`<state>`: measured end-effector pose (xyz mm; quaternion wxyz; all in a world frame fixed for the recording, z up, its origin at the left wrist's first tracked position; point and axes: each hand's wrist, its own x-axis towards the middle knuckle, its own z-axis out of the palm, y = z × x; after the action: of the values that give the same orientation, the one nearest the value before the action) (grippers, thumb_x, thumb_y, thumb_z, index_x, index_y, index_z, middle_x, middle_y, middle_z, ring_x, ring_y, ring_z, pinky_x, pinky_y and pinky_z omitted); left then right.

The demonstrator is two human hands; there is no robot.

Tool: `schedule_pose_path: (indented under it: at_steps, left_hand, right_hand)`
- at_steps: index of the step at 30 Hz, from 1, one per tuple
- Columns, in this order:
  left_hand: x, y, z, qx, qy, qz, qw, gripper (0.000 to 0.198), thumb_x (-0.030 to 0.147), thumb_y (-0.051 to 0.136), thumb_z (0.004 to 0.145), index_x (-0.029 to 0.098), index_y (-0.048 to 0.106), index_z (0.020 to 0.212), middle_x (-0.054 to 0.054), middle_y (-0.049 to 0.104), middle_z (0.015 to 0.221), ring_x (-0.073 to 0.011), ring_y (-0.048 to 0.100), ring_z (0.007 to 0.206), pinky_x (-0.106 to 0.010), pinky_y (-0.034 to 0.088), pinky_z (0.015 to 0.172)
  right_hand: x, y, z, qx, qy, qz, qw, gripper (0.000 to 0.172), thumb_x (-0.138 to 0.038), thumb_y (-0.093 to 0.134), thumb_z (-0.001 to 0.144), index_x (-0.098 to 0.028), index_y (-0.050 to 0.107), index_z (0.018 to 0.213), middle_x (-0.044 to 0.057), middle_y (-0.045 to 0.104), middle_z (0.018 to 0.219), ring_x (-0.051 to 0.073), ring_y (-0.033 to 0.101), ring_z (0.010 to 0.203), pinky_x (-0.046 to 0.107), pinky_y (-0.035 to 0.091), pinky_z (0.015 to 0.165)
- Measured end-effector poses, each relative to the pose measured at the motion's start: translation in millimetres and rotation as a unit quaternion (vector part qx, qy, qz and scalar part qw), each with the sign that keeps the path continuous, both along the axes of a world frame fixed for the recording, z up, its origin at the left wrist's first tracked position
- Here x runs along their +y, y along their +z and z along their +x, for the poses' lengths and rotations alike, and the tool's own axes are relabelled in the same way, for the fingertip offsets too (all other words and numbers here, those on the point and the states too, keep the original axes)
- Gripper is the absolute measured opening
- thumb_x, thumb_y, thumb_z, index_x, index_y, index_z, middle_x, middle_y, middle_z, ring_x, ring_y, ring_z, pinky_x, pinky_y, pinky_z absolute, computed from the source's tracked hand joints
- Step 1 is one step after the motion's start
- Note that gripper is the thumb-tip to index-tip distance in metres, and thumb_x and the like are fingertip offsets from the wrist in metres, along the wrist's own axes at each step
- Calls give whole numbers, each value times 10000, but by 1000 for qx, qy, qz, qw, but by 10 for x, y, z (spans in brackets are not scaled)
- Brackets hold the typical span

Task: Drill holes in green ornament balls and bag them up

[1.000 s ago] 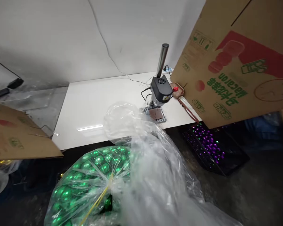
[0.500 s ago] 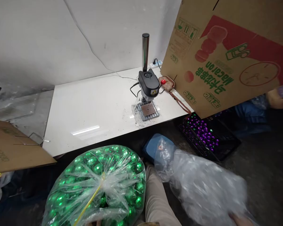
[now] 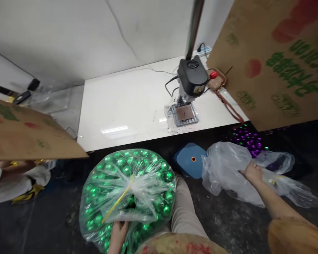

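This place appears to be a small workshop. Right of the upper centre, a drill press [image 3: 193, 76] stands on a white table [image 3: 127, 102], with dark specks [image 3: 171, 131] around its base [image 3: 187, 122]. At the lower centre is a big bag [image 3: 144, 197] full of shiny green balls [image 3: 166, 210]; at the right, many purple beads [image 3: 250, 141].

Passage afforded over table's [image 3: 116, 106] left side | right side blocked by drill [image 3: 192, 76] (cord [image 3: 166, 84] alongside), carton [image 3: 275, 63] | front partly obstructed by bag [image 3: 129, 190]

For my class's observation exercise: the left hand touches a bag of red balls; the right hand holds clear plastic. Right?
Not quite: the head view shows green balls, not red, in the bag the left hand touches; the right hand does hold clear plastic.
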<state>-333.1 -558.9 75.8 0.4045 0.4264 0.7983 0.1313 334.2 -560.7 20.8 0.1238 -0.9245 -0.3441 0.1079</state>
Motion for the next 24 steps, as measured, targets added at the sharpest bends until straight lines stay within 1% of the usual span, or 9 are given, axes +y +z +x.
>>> schedule_pose_path:
  at_steps: [3, 6, 10, 12, 14, 17, 19, 21, 24]
  left_hand:
    - [-39, 173, 113, 9, 28, 3, 1000, 653, 771, 663, 469, 167, 654, 719, -107, 686, 754, -359, 663, 883, -474, 541, 809]
    - [-83, 348, 192, 17, 37, 3, 999, 640, 793, 620, 531, 166, 617, 658, -78, 633, 663, -303, 643, 770, -403, 533, 695]
    - [-230, 612, 256, 2, 53, 7, 999, 606, 750, 573, 679, 147, 617, 724, -42, 605, 644, -204, 572, 651, -305, 473, 609]
    - [-363, 744, 244, -11, 52, 5, 999, 560, 705, 583, 724, 148, 628, 771, -35, 614, 664, -183, 562, 648, -283, 464, 617]
    - [-527, 858, 187, -23, 47, 0, 999, 539, 682, 588, 742, 149, 649, 791, -54, 649, 713, -195, 589, 683, -293, 487, 661]
    - [-759, 965, 40, -22, 21, 12, 999, 478, 622, 565, 797, 167, 685, 877, -118, 699, 970, -269, 644, 919, -369, 525, 821]
    - [-825, 977, -55, 52, -17, 52, 997, 463, 593, 607, 779, 188, 675, 996, -145, 646, 1172, -330, 584, 1135, -457, 492, 954]
    - [-766, 931, -107, 167, -78, 105, 977, 681, 609, 705, 680, 166, 606, 1187, -193, 534, 1346, -399, 440, 1313, -555, 400, 1060]
    - [-428, 745, -42, 258, -200, 156, 932, 1086, 637, 771, 565, 80, 397, 1419, -274, 269, 1535, -473, 165, 1444, -655, 227, 1131]
  right_hand:
    - [293, 34, -806, 102, 152, 5, 983, 607, -512, 608, 806, 30, 679, 1069, 394, 586, 1104, 404, 632, 1058, 527, 458, 869]
    - [444, 335, -2055, 218, 317, 44, 922, 393, -453, 644, 806, -221, 676, 1121, 123, 655, 1186, 262, 619, 1123, 417, 487, 975]
    - [448, 1041, -3531, 401, 522, 151, 737, 202, -311, 498, 918, -218, 668, 976, 45, 686, 872, 182, 645, 858, 335, 552, 803]
    - [447, 1246, -3872, 409, 564, 156, 701, 229, -343, 524, 902, -234, 667, 1043, 54, 688, 933, 204, 640, 913, 358, 549, 848]
    - [469, 1230, -3912, 394, 535, 156, 730, 318, -425, 570, 869, -255, 641, 1128, 73, 666, 1044, 243, 619, 1010, 416, 528, 926]
    - [531, 888, -3605, 360, 362, 165, 844, 504, -521, 530, 871, -219, 530, 1274, 124, 585, 1182, 279, 570, 1118, 493, 501, 970]
    - [573, 623, -3357, 326, 259, 120, 901, 735, -579, 528, 853, -181, 340, 1441, 178, 463, 1351, 315, 482, 1259, 538, 455, 1023]
    - [606, 448, -3223, 319, 295, 46, 899, 892, -629, 548, 821, -192, 201, 1516, 203, 305, 1491, 351, 338, 1393, 570, 378, 1091]
    - [613, 391, -3330, 320, 419, -27, 849, 774, -624, 521, 844, -300, 276, 1504, 144, 100, 1597, 380, 200, 1461, 597, 321, 1119]
